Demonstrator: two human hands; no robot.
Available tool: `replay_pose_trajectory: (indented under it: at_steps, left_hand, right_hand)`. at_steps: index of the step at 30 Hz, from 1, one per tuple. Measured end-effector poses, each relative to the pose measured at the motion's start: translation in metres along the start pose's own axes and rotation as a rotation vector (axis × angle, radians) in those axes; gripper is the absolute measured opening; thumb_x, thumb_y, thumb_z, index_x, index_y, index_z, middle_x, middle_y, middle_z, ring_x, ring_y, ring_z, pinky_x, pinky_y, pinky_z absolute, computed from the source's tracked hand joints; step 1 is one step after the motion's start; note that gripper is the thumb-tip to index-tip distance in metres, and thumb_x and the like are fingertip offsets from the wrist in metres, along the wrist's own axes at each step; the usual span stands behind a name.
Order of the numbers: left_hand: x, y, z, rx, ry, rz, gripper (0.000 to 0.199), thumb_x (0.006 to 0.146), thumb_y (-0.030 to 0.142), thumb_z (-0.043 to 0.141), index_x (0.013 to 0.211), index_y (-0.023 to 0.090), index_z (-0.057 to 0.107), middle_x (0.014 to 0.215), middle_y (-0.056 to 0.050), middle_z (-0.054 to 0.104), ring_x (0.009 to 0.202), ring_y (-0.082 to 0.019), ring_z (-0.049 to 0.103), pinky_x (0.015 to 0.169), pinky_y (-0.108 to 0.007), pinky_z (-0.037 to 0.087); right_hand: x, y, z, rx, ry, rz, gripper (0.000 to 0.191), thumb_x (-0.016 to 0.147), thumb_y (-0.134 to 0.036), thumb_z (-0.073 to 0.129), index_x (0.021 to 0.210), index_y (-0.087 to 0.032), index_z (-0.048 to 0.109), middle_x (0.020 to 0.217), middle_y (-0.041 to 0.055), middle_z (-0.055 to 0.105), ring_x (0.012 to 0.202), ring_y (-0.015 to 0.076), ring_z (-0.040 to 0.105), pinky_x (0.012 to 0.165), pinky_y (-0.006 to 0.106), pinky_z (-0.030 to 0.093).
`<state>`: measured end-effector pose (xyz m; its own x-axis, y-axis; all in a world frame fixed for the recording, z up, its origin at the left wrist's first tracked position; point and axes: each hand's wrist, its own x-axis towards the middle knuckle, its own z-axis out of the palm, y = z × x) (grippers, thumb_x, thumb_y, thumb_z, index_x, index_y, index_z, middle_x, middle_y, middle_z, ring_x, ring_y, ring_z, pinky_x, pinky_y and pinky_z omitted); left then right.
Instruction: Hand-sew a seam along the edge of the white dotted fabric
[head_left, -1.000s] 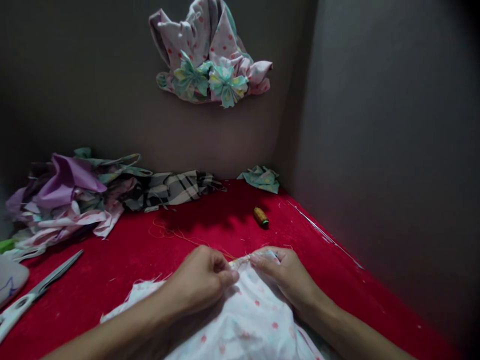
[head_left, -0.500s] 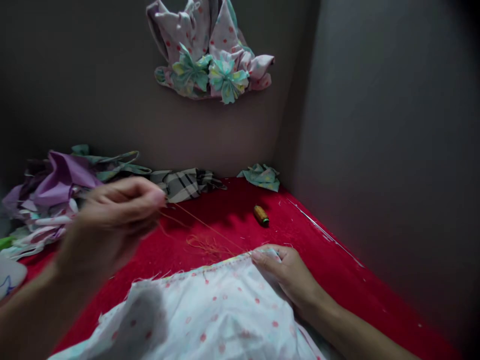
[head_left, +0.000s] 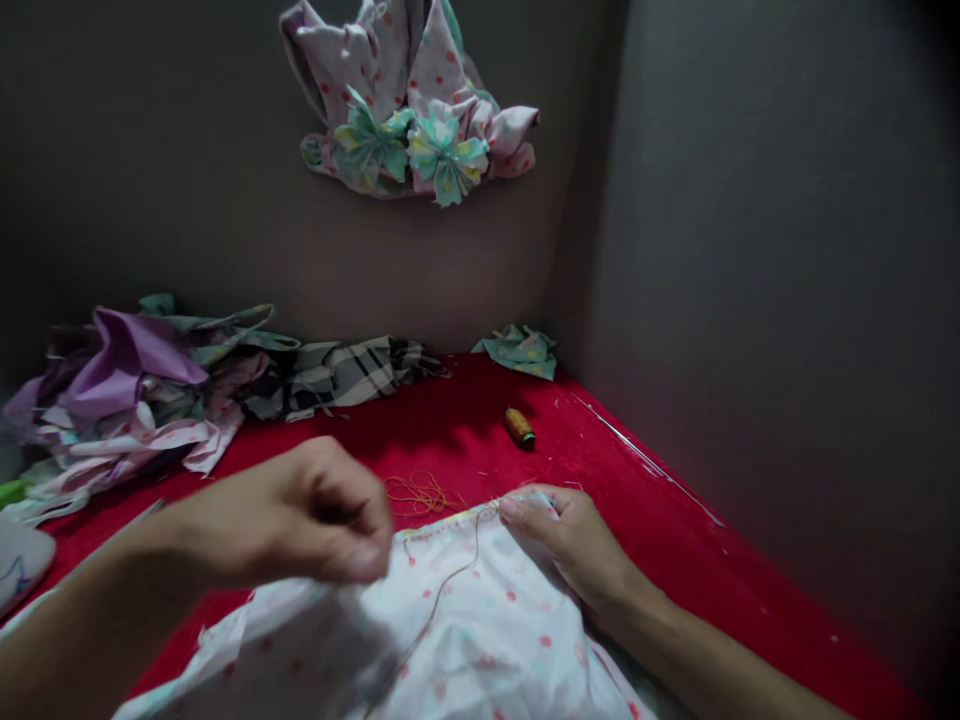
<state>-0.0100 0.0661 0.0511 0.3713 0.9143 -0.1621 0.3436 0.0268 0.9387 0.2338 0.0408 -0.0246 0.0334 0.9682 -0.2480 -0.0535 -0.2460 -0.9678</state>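
Note:
My right hand [head_left: 566, 530] pinches the upper edge of a white cloth with red dots [head_left: 495, 610] between thumb and fingers. A row of stitches runs along this edge. My left hand [head_left: 307, 515] is closed in a pinch above the cloth's left part, and whatever its fingertips hold is hidden. From the edge beside my right thumb, a slack brown thread [head_left: 450, 575] curves down over the cloth. Behind the edge lies a loose tangle of orange thread [head_left: 420, 493]. A yellow-brown thread spool [head_left: 520, 428] lies on its side farther back.
Cloth scraps [head_left: 142, 380] are heaped at the left on the red surface [head_left: 405, 440]. Plaid fabric [head_left: 352, 375] and a green scrap [head_left: 519, 350] lie along the back wall. A dotted garment with green fabric flowers [head_left: 412, 120] hangs above. A grey wall [head_left: 750, 250] rises at right.
My left hand has come down and toward the right, over the cloth. The thread that was stretched between my hands now hangs slack. My right hand stays on the edge.

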Motion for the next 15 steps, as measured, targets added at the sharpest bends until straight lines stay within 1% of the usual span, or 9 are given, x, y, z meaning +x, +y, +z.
replay_pose_trajectory:
  at_steps: [1,2,3,5,7,8,10,12,15]
  left_hand:
    - [0.010,0.002,0.017,0.123,-0.149,-0.016,0.010,0.055,0.019,0.062,0.048,0.013,0.057,0.040,0.004,0.044,0.039,-0.006,0.034,0.039,-0.018,0.023]
    - [0.019,0.002,0.034,0.194,-0.150,0.012,0.011,0.060,0.019,0.057,0.051,0.013,0.057,0.043,0.003,0.044,0.040,-0.006,0.034,0.040,-0.018,0.023]
    - [0.026,0.000,0.049,0.240,-0.127,0.028,0.012,0.063,0.019,0.053,0.054,0.013,0.058,0.046,0.002,0.047,0.043,-0.007,0.037,0.042,-0.018,0.025]
    - [0.033,-0.007,0.074,0.337,-0.016,0.071,0.015,0.067,0.022,0.050,0.061,0.014,0.060,0.052,0.001,0.052,0.048,-0.010,0.042,0.043,-0.019,0.026]
    - [0.032,-0.015,0.090,0.454,0.093,0.128,0.015,0.068,0.027,0.051,0.065,0.015,0.061,0.054,-0.001,0.054,0.050,-0.012,0.045,0.045,-0.020,0.027]
    - [0.030,-0.019,0.095,0.514,0.135,0.166,0.015,0.068,0.029,0.052,0.066,0.016,0.061,0.053,-0.001,0.055,0.050,-0.012,0.045,0.046,-0.021,0.027]
    - [0.026,-0.023,0.102,0.603,0.182,0.250,0.015,0.070,0.029,0.051,0.068,0.018,0.062,0.052,-0.001,0.056,0.048,-0.012,0.046,0.047,-0.021,0.026]
    - [0.025,-0.026,0.105,0.649,0.197,0.323,0.017,0.072,0.028,0.048,0.068,0.019,0.062,0.051,-0.001,0.055,0.046,-0.012,0.045,0.047,-0.022,0.026]
    - [0.026,-0.028,0.105,0.690,0.220,0.382,0.019,0.074,0.025,0.045,0.060,0.017,0.057,0.048,-0.001,0.051,0.044,-0.011,0.041,0.045,-0.021,0.024]
  right_hand:
    - [0.000,0.000,0.000,0.006,0.000,-0.002,0.027,0.058,-0.038,0.065,0.056,-0.014,0.052,0.046,-0.0027,0.049,0.042,0.0083,0.040,0.040,0.020,0.029]
    - [0.000,0.000,0.000,0.013,-0.005,-0.005,0.026,0.058,-0.037,0.065,0.056,-0.014,0.053,0.047,-0.0024,0.049,0.042,0.0083,0.040,0.040,0.020,0.029]
    - [0.000,0.000,0.000,0.025,-0.018,-0.011,0.026,0.058,-0.037,0.064,0.057,-0.013,0.054,0.047,-0.0021,0.050,0.043,0.0082,0.041,0.041,0.020,0.029]
    - [0.001,0.001,-0.001,0.056,-0.054,-0.028,0.025,0.059,-0.036,0.064,0.058,-0.012,0.056,0.049,-0.0014,0.051,0.044,0.0082,0.041,0.042,0.020,0.030]
    - [0.001,0.001,-0.001,0.074,-0.077,-0.048,0.024,0.059,-0.035,0.065,0.060,-0.011,0.059,0.050,-0.0011,0.051,0.045,0.0081,0.041,0.042,0.020,0.030]
    - [0.001,0.001,-0.001,0.074,-0.080,-0.057,0.024,0.059,-0.035,0.065,0.060,-0.011,0.059,0.050,-0.0011,0.051,0.045,0.0080,0.041,0.043,0.020,0.030]
    - [0.001,0.001,-0.001,0.055,-0.085,-0.068,0.024,0.058,-0.034,0.066,0.060,-0.011,0.061,0.051,-0.0008,0.051,0.047,0.0081,0.041,0.044,0.020,0.030]
    - [0.000,0.001,0.000,0.031,-0.097,-0.073,0.025,0.058,-0.035,0.066,0.059,-0.011,0.061,0.051,-0.0014,0.051,0.047,0.0079,0.040,0.044,0.020,0.029]
    - [0.001,0.003,0.000,0.016,-0.118,-0.079,0.026,0.057,-0.036,0.066,0.059,-0.011,0.061,0.050,-0.0021,0.050,0.047,0.0078,0.039,0.045,0.020,0.029]
